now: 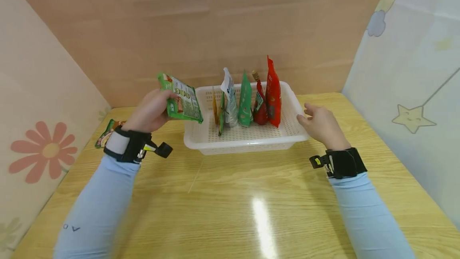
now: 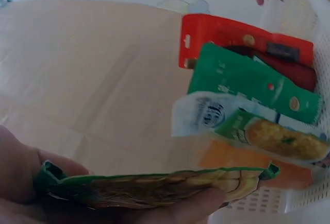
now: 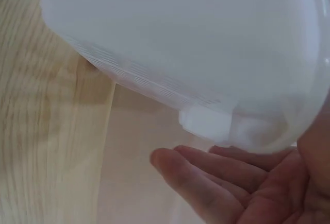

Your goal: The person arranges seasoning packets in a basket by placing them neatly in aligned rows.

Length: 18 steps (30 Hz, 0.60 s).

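Note:
My left hand (image 1: 149, 111) pinches a flat green food packet (image 1: 185, 99) between thumb and fingers, above the left end of a white plastic basket (image 1: 248, 144). In the left wrist view the packet (image 2: 154, 188) appears nearly edge-on, fingers beneath it. My right hand (image 1: 321, 125) is by the basket's right end, fingers loosely extended, holding nothing; whether it touches the rim I cannot tell. Upright in the basket stand a red pouch (image 1: 274, 95), a red bottle-shaped item (image 1: 260, 111), a green pouch (image 1: 246, 101), a white pouch (image 1: 231, 101), a thin green packet (image 1: 221, 115) and an orange packet (image 1: 215, 107).
Another colourful packet (image 1: 105, 134) lies on the wooden table (image 1: 223, 203) at the left, partly hidden by my left wrist. A brown wall (image 1: 215, 31) rises behind the basket, with patterned panels (image 1: 402, 71) at both sides.

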Each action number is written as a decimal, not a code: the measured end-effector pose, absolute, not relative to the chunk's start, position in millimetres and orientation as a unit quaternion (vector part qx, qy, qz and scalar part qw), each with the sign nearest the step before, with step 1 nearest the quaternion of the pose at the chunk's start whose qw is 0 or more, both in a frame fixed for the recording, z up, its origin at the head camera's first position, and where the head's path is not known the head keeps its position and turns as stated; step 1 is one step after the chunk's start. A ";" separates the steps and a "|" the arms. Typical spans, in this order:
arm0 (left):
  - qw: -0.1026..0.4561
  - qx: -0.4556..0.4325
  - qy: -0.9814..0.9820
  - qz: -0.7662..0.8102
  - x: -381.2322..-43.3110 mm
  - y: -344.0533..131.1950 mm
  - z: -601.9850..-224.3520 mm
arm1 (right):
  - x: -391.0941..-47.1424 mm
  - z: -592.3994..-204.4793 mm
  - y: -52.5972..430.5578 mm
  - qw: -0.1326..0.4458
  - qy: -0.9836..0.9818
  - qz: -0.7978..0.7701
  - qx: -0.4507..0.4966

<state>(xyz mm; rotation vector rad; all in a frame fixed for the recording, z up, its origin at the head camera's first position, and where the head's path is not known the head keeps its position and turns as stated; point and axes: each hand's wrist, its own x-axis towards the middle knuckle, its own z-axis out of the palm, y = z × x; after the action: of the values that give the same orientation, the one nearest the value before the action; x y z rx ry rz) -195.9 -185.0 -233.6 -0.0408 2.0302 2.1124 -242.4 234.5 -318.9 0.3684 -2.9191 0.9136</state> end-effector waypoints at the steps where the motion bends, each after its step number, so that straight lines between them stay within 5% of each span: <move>1: 0.113 -0.025 0.696 0.709 -205.5 -183.5 -233.7 | -243.7 -320.2 234.6 0.024 -0.948 0.294 0.119; 9: 0.167 -0.043 0.722 0.670 -257.5 -166.8 -246.7 | -247.0 -328.0 232.4 0.007 -0.954 0.277 0.115; 18: 0.159 -0.060 0.769 0.616 -282.4 -140.9 -261.5 | -248.9 -328.6 232.9 0.011 -0.954 0.280 0.111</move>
<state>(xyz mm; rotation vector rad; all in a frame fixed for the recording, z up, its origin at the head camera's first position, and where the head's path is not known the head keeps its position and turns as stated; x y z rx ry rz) -282.4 -140.9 -261.5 -0.1708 2.1993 1.7618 -248.9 232.9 -328.6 0.3473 -2.9752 0.8725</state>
